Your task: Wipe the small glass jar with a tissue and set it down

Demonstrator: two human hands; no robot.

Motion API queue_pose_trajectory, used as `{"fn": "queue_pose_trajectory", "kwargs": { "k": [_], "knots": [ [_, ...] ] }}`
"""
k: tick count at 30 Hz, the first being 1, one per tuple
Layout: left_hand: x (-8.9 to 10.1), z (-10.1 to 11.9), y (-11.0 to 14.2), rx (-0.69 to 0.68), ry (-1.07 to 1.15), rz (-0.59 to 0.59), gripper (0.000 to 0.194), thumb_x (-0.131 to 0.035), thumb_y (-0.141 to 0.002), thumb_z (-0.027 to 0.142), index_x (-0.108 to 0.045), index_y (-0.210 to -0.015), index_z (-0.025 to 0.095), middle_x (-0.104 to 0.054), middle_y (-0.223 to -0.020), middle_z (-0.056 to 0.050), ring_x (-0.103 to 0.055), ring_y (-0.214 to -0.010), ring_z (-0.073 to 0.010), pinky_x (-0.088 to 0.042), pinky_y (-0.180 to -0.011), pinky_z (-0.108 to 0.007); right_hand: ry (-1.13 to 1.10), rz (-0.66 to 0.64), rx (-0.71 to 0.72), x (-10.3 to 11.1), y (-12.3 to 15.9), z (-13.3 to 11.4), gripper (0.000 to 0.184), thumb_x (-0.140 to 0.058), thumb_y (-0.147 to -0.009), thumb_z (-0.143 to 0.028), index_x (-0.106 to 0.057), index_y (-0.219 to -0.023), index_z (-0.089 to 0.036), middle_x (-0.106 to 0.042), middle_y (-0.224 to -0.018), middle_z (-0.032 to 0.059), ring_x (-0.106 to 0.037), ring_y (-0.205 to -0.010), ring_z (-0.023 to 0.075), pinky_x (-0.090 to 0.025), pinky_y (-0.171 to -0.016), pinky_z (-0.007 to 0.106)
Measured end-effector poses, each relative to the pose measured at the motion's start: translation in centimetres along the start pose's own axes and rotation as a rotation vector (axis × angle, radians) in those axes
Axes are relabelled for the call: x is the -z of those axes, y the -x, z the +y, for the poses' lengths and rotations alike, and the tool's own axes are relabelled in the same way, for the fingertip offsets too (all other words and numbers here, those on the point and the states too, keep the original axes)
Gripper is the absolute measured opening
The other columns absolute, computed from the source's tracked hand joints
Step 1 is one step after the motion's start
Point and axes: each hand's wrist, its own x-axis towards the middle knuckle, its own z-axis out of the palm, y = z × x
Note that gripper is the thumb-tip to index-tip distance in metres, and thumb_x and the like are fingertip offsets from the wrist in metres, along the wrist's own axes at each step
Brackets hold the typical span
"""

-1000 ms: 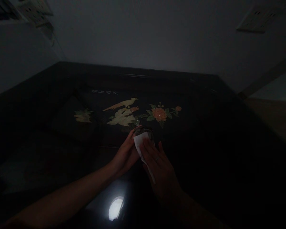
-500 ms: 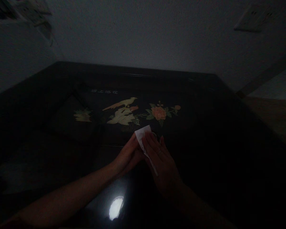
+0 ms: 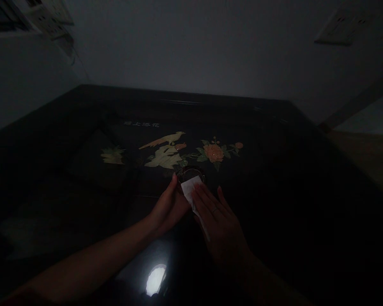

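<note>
My left hand (image 3: 169, 208) is closed round the left side of a small round dark object with a shiny rim (image 3: 191, 171); the dim light hides what kind it is. My right hand (image 3: 215, 216), with a ring on one finger, presses a folded white tissue (image 3: 191, 186) against the near part of that round object. The tissue hangs down under the right fingers towards the wrist. Both hands are above a glossy dark table (image 3: 268, 178), in front of its inlaid picture of a bird (image 3: 170, 137) and a pink flower (image 3: 213, 153).
A pale wall (image 3: 191, 46) stands behind the table's far edge. Wall sockets show at the upper right (image 3: 338, 27) and upper left (image 3: 46, 23). A bright lamp reflection (image 3: 155, 279) lies on the near tabletop. Light brown floor (image 3: 364, 155) appears at the right.
My right hand and the tissue have slid slightly towards me, uncovering the round object's far rim. The fingers of my left hand now show more plainly at its left side.
</note>
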Motion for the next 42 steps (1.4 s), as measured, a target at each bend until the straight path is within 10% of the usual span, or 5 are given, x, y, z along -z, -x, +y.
{"fn": "queue_pose_trajectory", "kwargs": {
  "k": [13,23,42],
  "knots": [
    [1.4,-1.1,0.4,0.128,-0.061,-0.147,0.041,-0.055,-0.088,0.047,-0.062,-0.117,0.019,-0.065,-0.121,-0.01,-0.054,-0.117,-0.0272,-0.038,-0.1,-0.044,-0.049,0.002,-0.066,-0.4,0.0,1.2,0.059,-0.035,-0.096,-0.009,-0.014,-0.15,-0.017,-0.042,-0.146,0.0127,-0.03,-0.14,0.0204,-0.032,-0.113,0.049],
    [0.0,-0.5,0.8,0.175,-0.019,-0.06,0.031,-0.058,-0.088,0.039,-0.068,-0.094,0.011,-0.071,-0.088,-0.007,-0.064,-0.084,-0.0171,-0.045,-0.085,-0.027,-0.06,-0.093,0.055,-0.3,-0.2,0.2,0.043,-0.038,-0.095,-0.011,-0.043,-0.138,-0.01,-0.045,-0.144,0.0101,-0.029,-0.141,0.0189,-0.03,-0.115,0.043],
    [0.8,-1.1,0.7,0.108,-0.072,-0.077,0.035,-0.064,-0.082,0.044,-0.068,-0.104,0.018,-0.071,-0.104,-0.007,-0.062,-0.099,-0.0216,-0.043,-0.093,-0.035,-0.03,-0.074,-0.003,-0.2,0.1,0.6,0.046,-0.036,-0.094,-0.009,-0.04,-0.14,-0.011,-0.044,-0.145,0.0109,-0.027,-0.141,0.0207,-0.03,-0.114,0.048]
  ]
}}
